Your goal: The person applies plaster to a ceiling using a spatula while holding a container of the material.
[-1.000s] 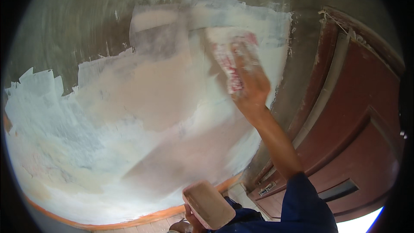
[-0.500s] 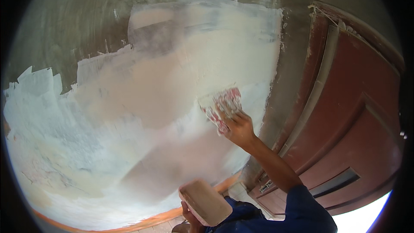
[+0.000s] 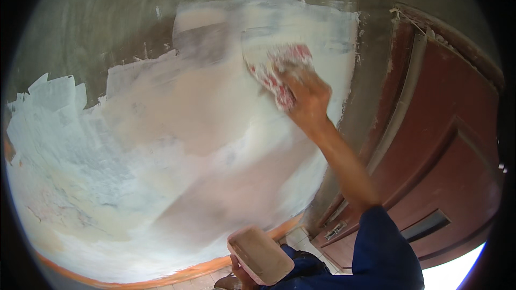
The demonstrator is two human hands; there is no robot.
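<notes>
A wall (image 3: 166, 113) coated in white and pinkish filler fills most of the view. High on its right part, my right hand (image 3: 309, 94) grips a wide putty knife (image 3: 267, 78), red and smeared with white filler. The blade's far edge lies against or very close to the pale coat. Low in front of me, my left hand (image 3: 244, 275) holds a pinkish rectangular tub (image 3: 235, 248) by its left side, tilted. Most of that hand's fingers are hidden under the tub.
Bare grey plaster (image 3: 107, 11) borders the coat above and at the right. A reddish-brown door (image 3: 435, 123) with a handle (image 3: 336, 230) stands to the right. An orange strip (image 3: 183, 275) runs along the wall's foot, beside light floor tiles (image 3: 295, 240).
My right hand has moved up the wall with the putty knife, and the arm is stretched further. The tub in my left hand stays nearly in place; the view has shifted slightly.
</notes>
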